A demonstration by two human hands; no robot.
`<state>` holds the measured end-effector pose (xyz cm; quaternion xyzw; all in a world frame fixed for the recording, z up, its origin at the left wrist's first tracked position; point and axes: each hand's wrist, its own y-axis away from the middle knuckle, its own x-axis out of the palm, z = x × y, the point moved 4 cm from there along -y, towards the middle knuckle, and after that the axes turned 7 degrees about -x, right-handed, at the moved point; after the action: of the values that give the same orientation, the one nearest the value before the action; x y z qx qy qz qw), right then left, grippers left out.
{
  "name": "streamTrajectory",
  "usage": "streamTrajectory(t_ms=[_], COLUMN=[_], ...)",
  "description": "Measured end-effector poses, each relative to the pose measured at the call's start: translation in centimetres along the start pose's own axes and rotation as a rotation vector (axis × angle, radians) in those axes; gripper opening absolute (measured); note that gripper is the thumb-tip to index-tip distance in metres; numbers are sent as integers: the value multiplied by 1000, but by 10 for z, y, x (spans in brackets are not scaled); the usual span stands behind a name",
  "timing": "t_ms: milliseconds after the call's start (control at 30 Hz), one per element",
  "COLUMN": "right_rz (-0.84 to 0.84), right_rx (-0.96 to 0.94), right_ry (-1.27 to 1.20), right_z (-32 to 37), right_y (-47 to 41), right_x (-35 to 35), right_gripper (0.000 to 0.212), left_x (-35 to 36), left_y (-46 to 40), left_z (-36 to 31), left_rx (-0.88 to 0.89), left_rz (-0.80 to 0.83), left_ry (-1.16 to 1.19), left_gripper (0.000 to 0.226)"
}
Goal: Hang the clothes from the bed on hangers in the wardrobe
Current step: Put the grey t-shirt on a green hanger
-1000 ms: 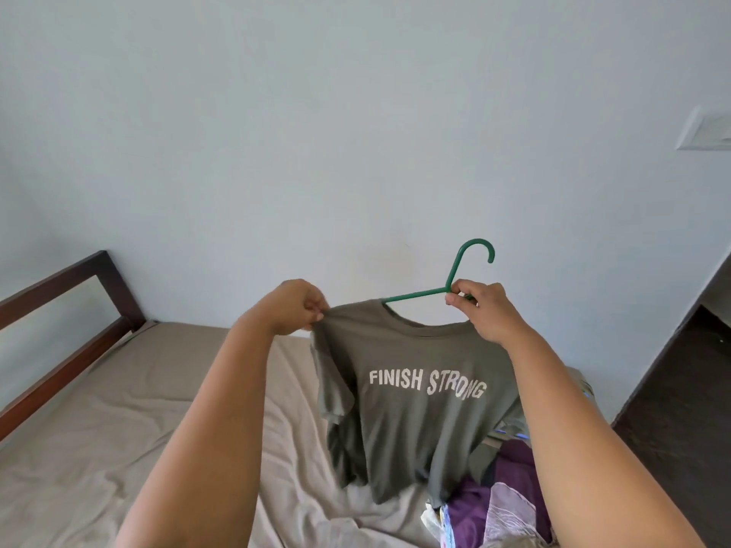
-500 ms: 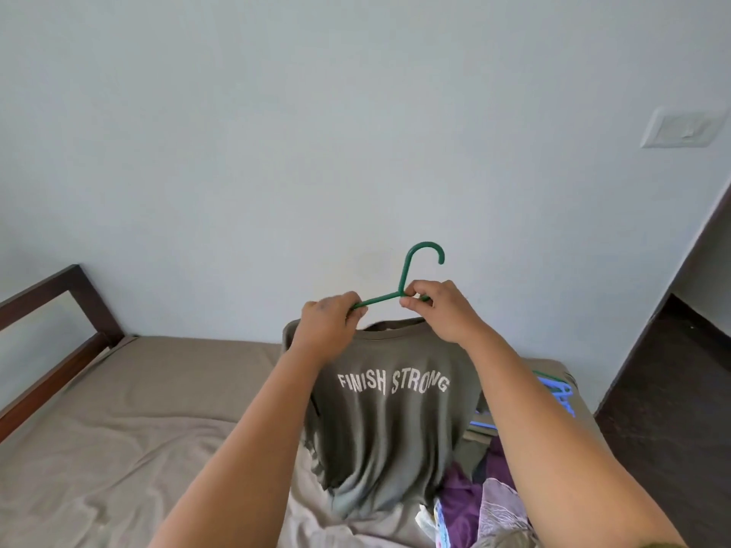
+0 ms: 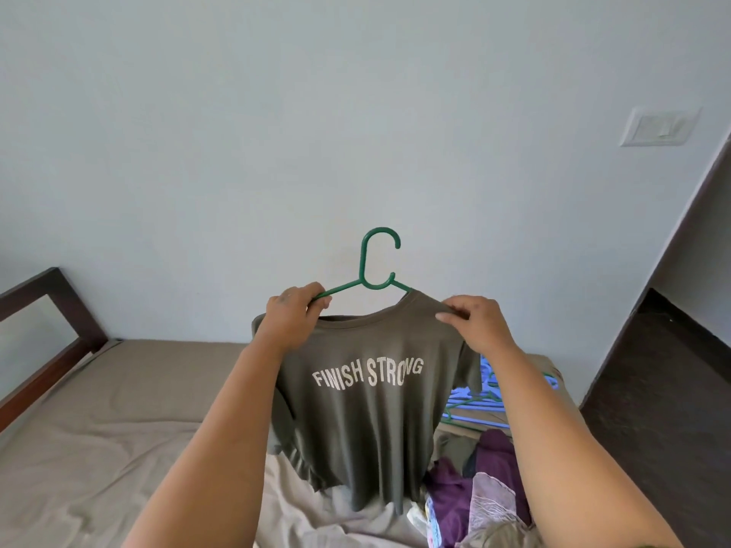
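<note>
An olive-grey T-shirt (image 3: 368, 421) printed "FINISH STRONG" hangs in front of me above the bed (image 3: 118, 421). A green plastic hanger (image 3: 377, 267) sits inside its neck, hook upright. My left hand (image 3: 294, 316) grips the hanger's bare left arm together with the shirt's left shoulder. My right hand (image 3: 476, 320) pinches the shirt's right shoulder, which covers the hanger's right arm. The wardrobe is out of view.
A pile of clothes (image 3: 482, 496), purple and pale, lies on the bed at lower right. Several blue and green hangers (image 3: 474, 405) lie behind the shirt. A dark wooden bed frame (image 3: 51, 310) stands at left, a wall switch (image 3: 658, 126) at upper right, a dark floor (image 3: 664, 393) at right.
The hanger has turned level with its hook upright. My right hand left the hanger's neck and moved right onto the shirt's right shoulder, now over the hanger arm. My left hand stayed on the left side.
</note>
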<state>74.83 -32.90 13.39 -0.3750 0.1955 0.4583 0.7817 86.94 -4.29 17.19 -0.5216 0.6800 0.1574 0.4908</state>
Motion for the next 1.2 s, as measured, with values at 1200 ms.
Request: streamTrajectory(t_ms=[1200], right_rz=[12], right_rx=[-190], right_ry=[-121], right_z=[61], right_y=[-31], right_x=[-24], right_gripper=[26], left_x=[-47], left_y=[16], left_z=[0], left_rx=[-73], left_rz=[-139], left_ry=[88], left_gripper=[18])
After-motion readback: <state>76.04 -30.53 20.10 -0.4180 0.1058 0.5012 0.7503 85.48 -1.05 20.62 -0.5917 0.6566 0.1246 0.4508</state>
